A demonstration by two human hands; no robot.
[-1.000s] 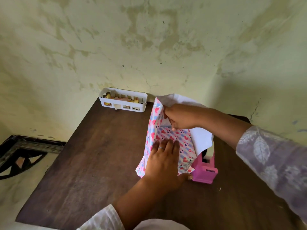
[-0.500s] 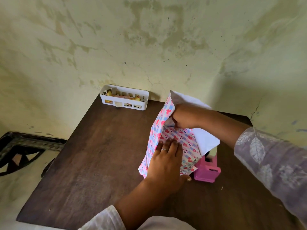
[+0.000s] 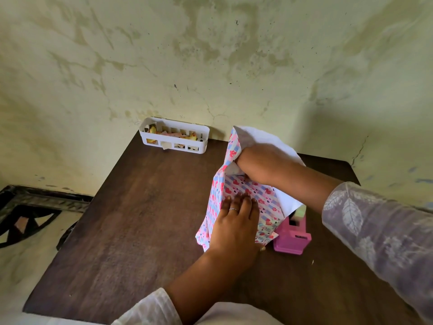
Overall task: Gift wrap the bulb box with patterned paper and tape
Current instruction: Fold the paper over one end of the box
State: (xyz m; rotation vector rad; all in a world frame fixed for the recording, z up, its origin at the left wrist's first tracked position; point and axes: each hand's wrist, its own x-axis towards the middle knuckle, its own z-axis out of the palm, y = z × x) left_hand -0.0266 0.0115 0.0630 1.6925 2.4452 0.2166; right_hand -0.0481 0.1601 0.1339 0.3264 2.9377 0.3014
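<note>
The patterned paper (image 3: 266, 198), with pink hearts and blue stripes, is wrapped over the bulb box on the dark wooden table (image 3: 140, 219). The box itself is hidden under it. My left hand (image 3: 234, 227) lies flat on top of the wrapped box, fingers straight, pressing the paper down. At the far end my right hand (image 3: 260, 163) curls its fingers down into the paper fold and holds it; the fingertips are hidden. The paper's white underside (image 3: 260, 137) stands up behind that hand. A pink tape dispenser (image 3: 293, 239) sits right beside the box.
A white slotted basket (image 3: 204, 143) with scraps stands against the wall at the table's back edge. The stained wall closes off the back and right. Bare wood spreads to the left and front. The floor drops away on the left.
My right hand has pushed the far fold lower and a little right. The left flap now lies closer against the box. My left hand has stayed pressed on top.
</note>
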